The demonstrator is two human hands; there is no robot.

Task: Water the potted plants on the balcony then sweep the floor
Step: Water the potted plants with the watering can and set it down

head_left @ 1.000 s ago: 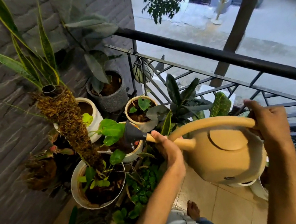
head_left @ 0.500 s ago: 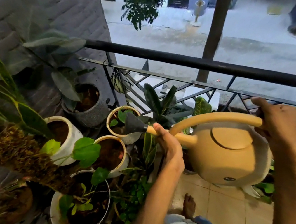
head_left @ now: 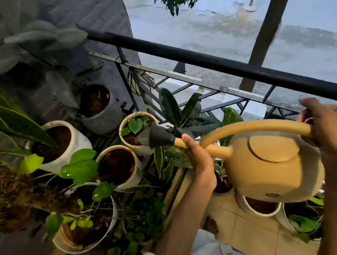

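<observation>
Watering can (head_left: 273,168) held over pots by the railing (head_left: 207,59). Right hand (head_left: 334,123) fingers wrapped round handle to carry wt & tilt; left hand (head_left: 199,157) curled round spout to aim black rose (head_left: 158,136) at small cream pot (head_left: 139,132). No water visible yet.

Dim, bluish dusk light falls from the open street at far right, leaving the grey brick wall (head_left: 87,10) and the plants at left in deep shadow. A soft sheen shows on the round tan plastic watering can (head_left: 273,168). Wide-angle distortion bows the black metal railing (head_left: 219,64); motion blur smears the left edge and near-right forearm.
</observation>
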